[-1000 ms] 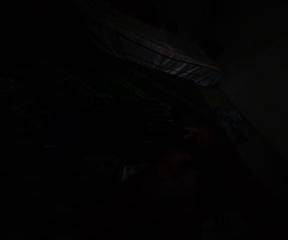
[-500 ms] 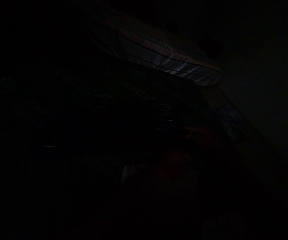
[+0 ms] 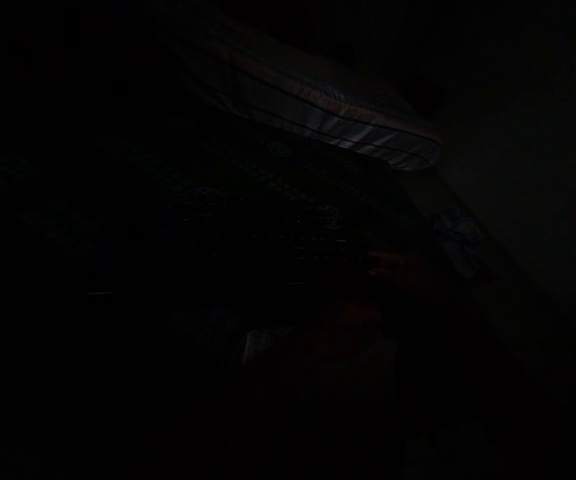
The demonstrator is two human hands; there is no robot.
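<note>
The view is almost black, so little detail shows. A dark thing with rows of small glints, which looks like a keyboard (image 3: 278,250), lies across the middle. At its right end is a dim reddish patch that seems to be my right hand (image 3: 398,263). Lower down, near its front edge, a second reddish patch seems to be my left hand (image 3: 351,327). The fingers of both are lost in the dark, and I cannot tell whether either touches the keyboard. A small pale patch (image 3: 265,341) shows left of the lower hand; its kind is unclear.
Beneath lies a dark sheet (image 3: 288,173) printed with round emblems and lettering. A striped, cushion-like fabric thing (image 3: 338,120) runs along the back. Something crumpled and bluish-grey (image 3: 455,227) lies at the right, beside a pale edge strip (image 3: 421,190).
</note>
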